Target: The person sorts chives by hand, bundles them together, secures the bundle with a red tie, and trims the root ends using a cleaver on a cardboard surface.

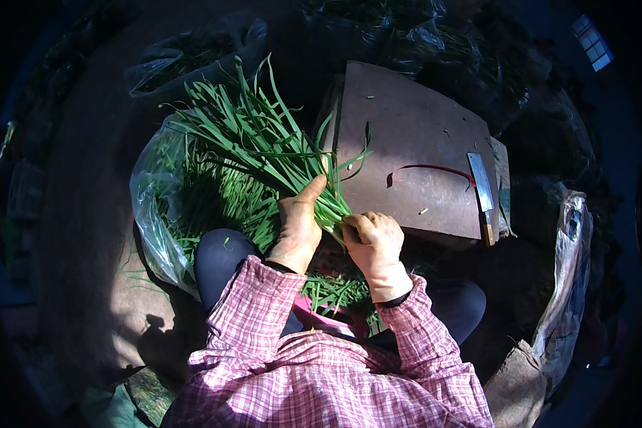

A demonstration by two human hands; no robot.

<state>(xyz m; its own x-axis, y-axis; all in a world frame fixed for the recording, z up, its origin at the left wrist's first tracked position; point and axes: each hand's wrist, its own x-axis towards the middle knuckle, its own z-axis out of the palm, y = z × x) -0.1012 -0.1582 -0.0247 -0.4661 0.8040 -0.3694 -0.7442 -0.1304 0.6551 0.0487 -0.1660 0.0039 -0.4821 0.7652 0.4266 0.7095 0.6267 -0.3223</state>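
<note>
A bunch of long, flat green Chinese chives (264, 139) slants up and left in front of me, with its pale stem ends toward my lap. My left hand (298, 227), in what looks like a pale glove, is closed around the lower stems, thumb pointing up. At the stem ends my right hand (376, 246), similarly covered, has its fingers curled in against the bunch. A few loose leaves arch over the left edge of a brown board (406, 128). Whatever lies between the right fingertips is mostly hidden.
A knife with a wooden handle (482, 187) and a red strip (428, 167) lie on the board's right part. A clear plastic bag (157, 207) full of greens stands at my left. Cut leaves (335, 291) lie between my knees. A sack (560, 278) stands at right.
</note>
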